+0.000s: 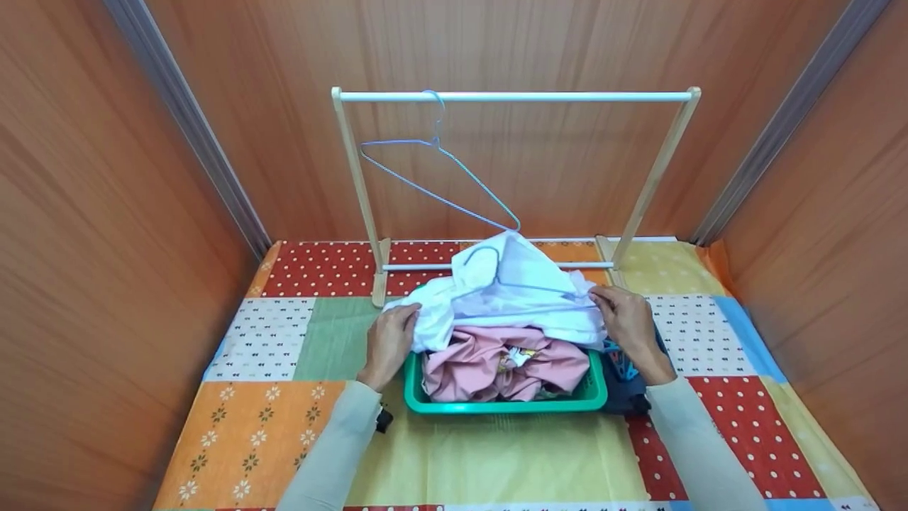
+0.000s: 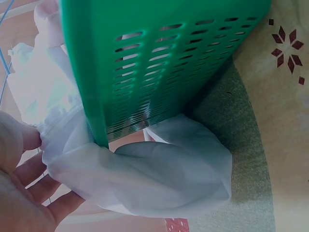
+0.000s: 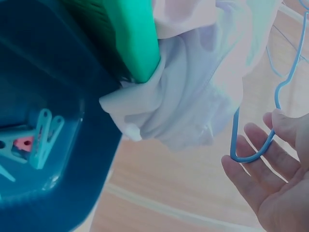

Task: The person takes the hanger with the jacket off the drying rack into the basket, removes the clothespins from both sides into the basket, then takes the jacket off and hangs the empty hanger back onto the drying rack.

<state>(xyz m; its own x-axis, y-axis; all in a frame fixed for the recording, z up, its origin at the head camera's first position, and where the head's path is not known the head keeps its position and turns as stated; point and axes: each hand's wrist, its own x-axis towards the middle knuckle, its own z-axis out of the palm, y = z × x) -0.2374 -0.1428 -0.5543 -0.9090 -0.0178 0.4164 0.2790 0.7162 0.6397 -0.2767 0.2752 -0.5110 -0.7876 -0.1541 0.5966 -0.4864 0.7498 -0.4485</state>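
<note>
A white garment [image 1: 489,301] lies spread over the back of a green basket [image 1: 507,407], with one end hanging outside the basket wall in the left wrist view. On top of the garment is a blue wire hanger [image 1: 543,289], its hook toward the back left. My left hand [image 1: 391,339] pinches the garment's left edge between thumb and fingers. The hanger's right end [image 3: 251,158] is held between the thumb and fingers of my right hand [image 1: 628,319]. Pink cloth [image 1: 472,365] lies bunched in the front of the basket.
A clothes rack [image 1: 567,96] with wooden legs stands behind the basket, and another wire hanger [image 1: 472,177] hangs from its bar. Right of the basket, a dark blue bin [image 3: 91,188] contains clothespins [image 3: 42,140]. Wooden panels [image 1: 106,213] enclose the patchwork-covered table [image 1: 340,333].
</note>
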